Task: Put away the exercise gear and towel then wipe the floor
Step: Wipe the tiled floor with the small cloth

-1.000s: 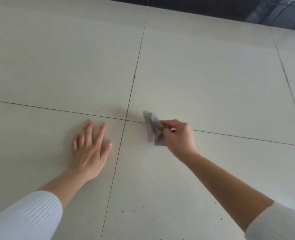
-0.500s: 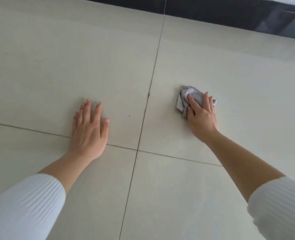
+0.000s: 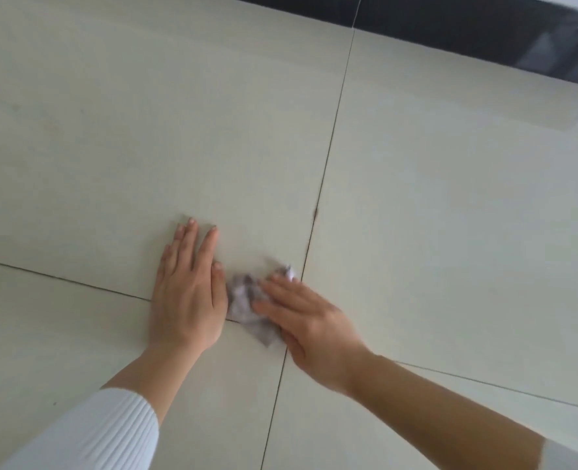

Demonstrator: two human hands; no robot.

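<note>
A small crumpled grey cloth (image 3: 247, 305) lies on the pale tiled floor (image 3: 450, 198), right where two grout lines cross. My right hand (image 3: 309, 329) presses flat on the cloth, fingers stretched over it and pointing left; the hand is blurred by motion. My left hand (image 3: 189, 293) rests palm down on the floor with fingers spread, its thumb side touching the cloth's left edge. Both arms wear white ribbed sleeves. No exercise gear or towel is in view.
A dark glossy baseboard or wall (image 3: 484, 32) runs along the top right edge of the floor. A small dark chip (image 3: 314, 215) marks the vertical grout line above the hands. Bare tile extends on all sides.
My right hand has slid the cloth from the right tile leftward and toward me, up against my left hand. The left hand has stayed planted on the floor.
</note>
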